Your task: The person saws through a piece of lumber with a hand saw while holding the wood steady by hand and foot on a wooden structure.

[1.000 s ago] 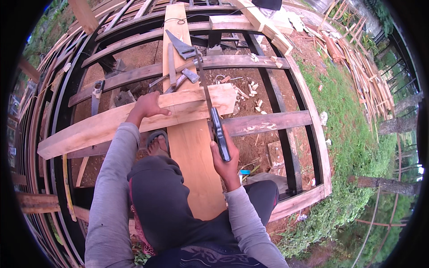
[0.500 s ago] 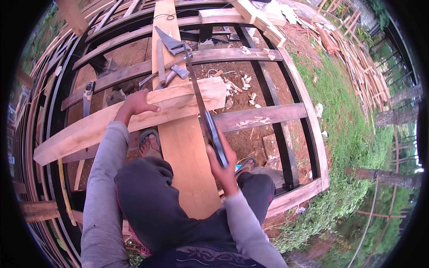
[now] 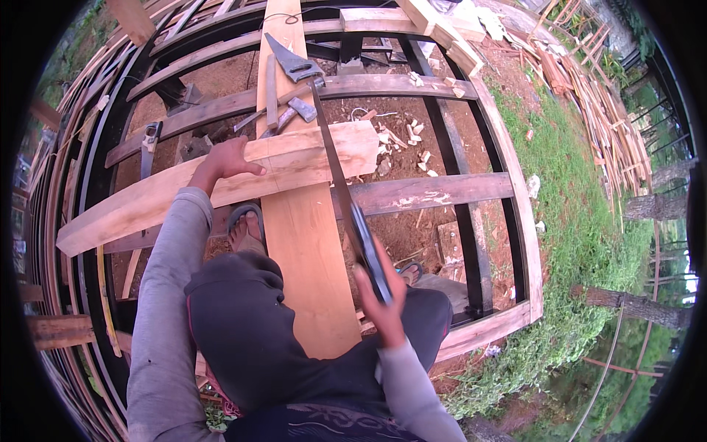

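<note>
Holding a handsaw (image 3: 330,140) by its dark handle in the right hand (image 3: 387,295), with fingers and thumb wrapped round the grip and the blade slanting away, nearly edge-on, over the right-hand part of a thick pale beam (image 3: 294,162); cannot tell whether into the wood or only above it. Resting the left hand (image 3: 225,160) on top of that beam, to the left of the blade, with the thumb spread wide from the fingers. Have the beam lying crosswise over a broad plank (image 3: 305,280), reaching past both its edges, above the bars of a dark frame (image 3: 434,193). See on the plank, just beyond the beam, a second saw (image 3: 294,65), a wooden strip (image 3: 271,92) and a tool with a grey metal head (image 3: 304,110). Can make out another saw (image 3: 149,144) farther left, and pale wood chips (image 3: 414,134) on reddish soil to the right.
</note>
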### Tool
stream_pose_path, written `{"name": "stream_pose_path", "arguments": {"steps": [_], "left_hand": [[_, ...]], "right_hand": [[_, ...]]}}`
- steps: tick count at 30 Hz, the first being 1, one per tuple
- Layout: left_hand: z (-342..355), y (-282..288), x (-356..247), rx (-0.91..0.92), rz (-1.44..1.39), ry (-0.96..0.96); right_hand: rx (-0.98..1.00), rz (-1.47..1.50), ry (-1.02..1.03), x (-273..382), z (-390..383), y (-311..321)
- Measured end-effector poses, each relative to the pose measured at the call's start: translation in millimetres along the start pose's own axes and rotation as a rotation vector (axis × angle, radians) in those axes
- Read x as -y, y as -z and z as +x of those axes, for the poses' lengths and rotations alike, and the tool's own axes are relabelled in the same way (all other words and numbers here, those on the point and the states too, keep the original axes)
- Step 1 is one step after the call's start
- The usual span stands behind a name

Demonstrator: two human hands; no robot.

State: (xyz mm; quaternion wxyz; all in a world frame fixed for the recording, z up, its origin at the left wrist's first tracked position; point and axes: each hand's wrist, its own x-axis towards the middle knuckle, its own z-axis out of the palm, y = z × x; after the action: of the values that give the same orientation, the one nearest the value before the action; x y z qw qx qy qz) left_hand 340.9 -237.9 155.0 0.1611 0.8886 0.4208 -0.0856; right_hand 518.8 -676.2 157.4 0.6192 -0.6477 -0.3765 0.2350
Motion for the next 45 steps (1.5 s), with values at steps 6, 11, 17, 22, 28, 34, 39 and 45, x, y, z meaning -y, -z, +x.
{"name": "stream_pose_path", "arguments": {"steps": [6, 11, 17, 22, 28, 34, 39, 45], "left_hand": [[4, -4, 16, 0.005, -0.029, 0.013], [0, -2, 6, 0.030, -0.048, 0.027], [-3, -4, -1, -0.001, 0.018, 0.028], [-13, -4, 12, 0.060, -0.004, 0.054], [-12, 8, -4, 0.006, 0.037, 0.057], [-14, -7, -4, -0.082, 0.089, -0.033], [-18, -3, 5, 0.021, 0.002, 0.029], [-5, 6, -7, -0.003, 0.029, 0.008]], "right_hand": [[-0.002, 0.051, 0.077, -5, 47, -46], [0.079, -0.118, -0.087, 32, -104, 45], [0.018, -0.017, 0.085, -9, 50, -39], [-0.007, 0.029, 0.075, -19, 48, -50], [0.073, -0.104, -0.079, 29, -92, 34], [-0.005, 0.032, 0.166, -25, 86, -54], [0.048, -0.017, 0.031, -4, -5, -18], [0.013, -0.066, -0.033, 43, -66, 22]]}}
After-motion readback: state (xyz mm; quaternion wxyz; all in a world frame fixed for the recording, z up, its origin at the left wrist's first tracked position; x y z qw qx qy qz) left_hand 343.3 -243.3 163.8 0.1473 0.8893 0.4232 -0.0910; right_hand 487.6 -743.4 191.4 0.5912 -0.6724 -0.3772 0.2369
